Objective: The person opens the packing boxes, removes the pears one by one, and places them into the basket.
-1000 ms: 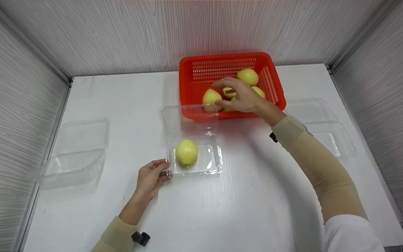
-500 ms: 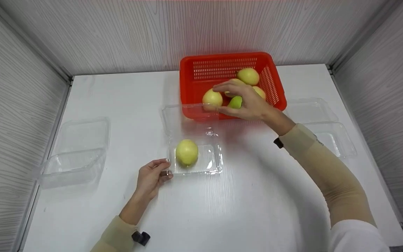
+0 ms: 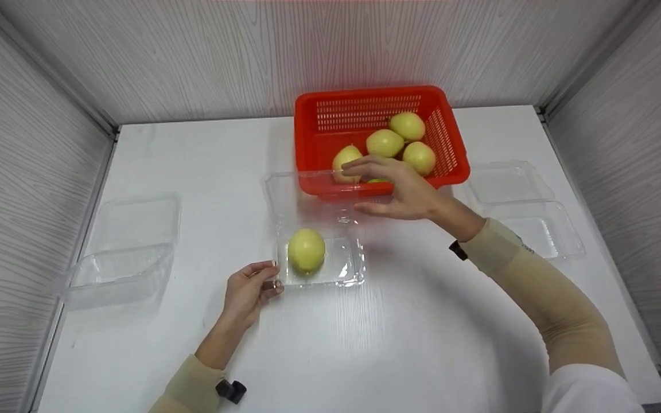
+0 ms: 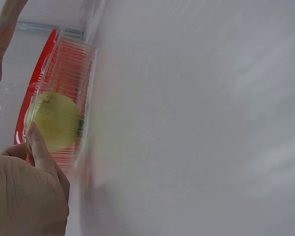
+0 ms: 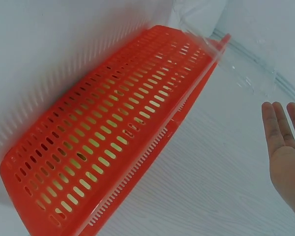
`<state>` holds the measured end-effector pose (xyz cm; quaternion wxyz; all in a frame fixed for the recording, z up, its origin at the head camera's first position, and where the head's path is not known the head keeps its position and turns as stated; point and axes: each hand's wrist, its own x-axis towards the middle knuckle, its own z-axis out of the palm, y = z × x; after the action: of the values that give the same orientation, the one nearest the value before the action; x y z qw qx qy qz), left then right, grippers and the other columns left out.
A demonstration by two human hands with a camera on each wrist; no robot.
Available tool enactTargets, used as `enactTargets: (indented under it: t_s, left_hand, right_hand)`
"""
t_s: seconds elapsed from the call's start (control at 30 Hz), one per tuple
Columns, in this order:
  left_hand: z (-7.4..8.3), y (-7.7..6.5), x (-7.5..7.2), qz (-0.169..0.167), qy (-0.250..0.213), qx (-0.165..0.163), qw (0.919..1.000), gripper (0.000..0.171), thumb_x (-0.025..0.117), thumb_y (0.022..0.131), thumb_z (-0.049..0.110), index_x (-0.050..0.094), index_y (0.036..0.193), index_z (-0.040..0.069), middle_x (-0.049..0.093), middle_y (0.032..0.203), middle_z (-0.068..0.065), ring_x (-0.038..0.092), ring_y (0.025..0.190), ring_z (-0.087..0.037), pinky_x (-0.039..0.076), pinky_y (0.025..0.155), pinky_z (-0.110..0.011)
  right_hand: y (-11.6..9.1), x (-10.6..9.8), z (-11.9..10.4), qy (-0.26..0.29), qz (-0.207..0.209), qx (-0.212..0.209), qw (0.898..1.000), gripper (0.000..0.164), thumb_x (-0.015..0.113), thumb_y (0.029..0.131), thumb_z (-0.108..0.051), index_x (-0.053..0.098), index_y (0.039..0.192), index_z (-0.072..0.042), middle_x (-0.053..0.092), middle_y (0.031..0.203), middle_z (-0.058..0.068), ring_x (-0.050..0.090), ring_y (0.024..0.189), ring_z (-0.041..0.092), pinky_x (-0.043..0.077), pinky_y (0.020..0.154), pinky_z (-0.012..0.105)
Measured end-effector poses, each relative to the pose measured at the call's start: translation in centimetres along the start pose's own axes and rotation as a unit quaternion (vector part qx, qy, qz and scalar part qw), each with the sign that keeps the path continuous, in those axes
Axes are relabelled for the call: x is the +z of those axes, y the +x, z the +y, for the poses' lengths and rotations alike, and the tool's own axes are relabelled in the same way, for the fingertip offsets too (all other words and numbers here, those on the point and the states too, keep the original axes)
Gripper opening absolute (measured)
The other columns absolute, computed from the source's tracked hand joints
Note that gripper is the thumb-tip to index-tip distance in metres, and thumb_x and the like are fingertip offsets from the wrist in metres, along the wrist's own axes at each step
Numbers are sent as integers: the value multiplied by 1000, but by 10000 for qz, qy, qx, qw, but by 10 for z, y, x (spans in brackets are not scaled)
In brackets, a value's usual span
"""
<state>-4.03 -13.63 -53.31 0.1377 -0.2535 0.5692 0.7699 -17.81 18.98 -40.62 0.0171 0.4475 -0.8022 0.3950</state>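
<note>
A clear plastic clamshell box (image 3: 337, 261) stands with its lid up at the middle of the table. In it lies a yellow-green pear (image 3: 306, 249), toward the left side. My left hand (image 3: 244, 293) pinches the box's front left edge between thumb and fingers; the left wrist view shows the left hand (image 4: 32, 191) beside the pear (image 4: 56, 120), seen through the clear wall. Over the front rim of a red basket (image 3: 313, 143) hovers my right hand (image 3: 405, 189), fingers extended and apart from the thumb, holding nothing. Several pears (image 3: 385, 143) lie in the basket.
Another opened clear box (image 3: 129, 226) is at the left of the table, and one more (image 3: 511, 183) at the right, beside the basket. White wood-grain panels (image 3: 204, 63) enclose the back and sides.
My right hand has drawn back from over the pears toward the basket's front rim, and its fingers have straightened. The left hand and the box have stayed put.
</note>
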Motion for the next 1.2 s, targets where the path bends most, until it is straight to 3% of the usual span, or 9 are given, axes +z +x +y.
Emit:
enactTargets:
  t_s: [0.2, 0.43, 0.57, 1.2]
  left_hand:
    - [-1, 0, 0, -31, -44, 27, 10000, 15, 67, 99, 0, 63, 114, -3, 74, 86, -6, 69, 61, -10, 64, 61, -20]
    - [-1, 0, 0, 1, -72, 40, 10000, 16, 69, 98, 0, 64, 113, -3, 73, 84, -5, 69, 61, -9, 64, 61, -20]
    - [-1, -1, 1, 11, -80, 40, 10000, 14, 69, 98, 1, 65, 111, -3, 74, 84, -5, 68, 61, -9, 64, 61, -20]
    - [0, -1, 1, -35, 21, 72, 10000, 19, 67, 100, 1, 63, 116, -6, 73, 87, -6, 69, 62, -10, 64, 62, -19]
  right_hand:
    - [-7, 18, -3, 273, -212, 14, 9994, 57, 85, 89, -22, 66, 141, -10, 63, 149, 14, 56, 145, 27, 52, 120, 47]
    - [-14, 50, -1, 419, -465, 129, 9980, 58, 86, 88, -29, 66, 139, -10, 65, 146, 12, 66, 129, 25, 64, 100, 39]
    - [-18, 65, 0, 463, -577, 329, 9967, 59, 86, 88, -31, 66, 139, -10, 64, 146, 10, 69, 122, 27, 66, 97, 39]
    - [-19, 111, 13, 779, -1096, 853, 9872, 63, 86, 88, -26, 62, 143, -9, 61, 150, 12, 60, 137, 31, 68, 89, 46]
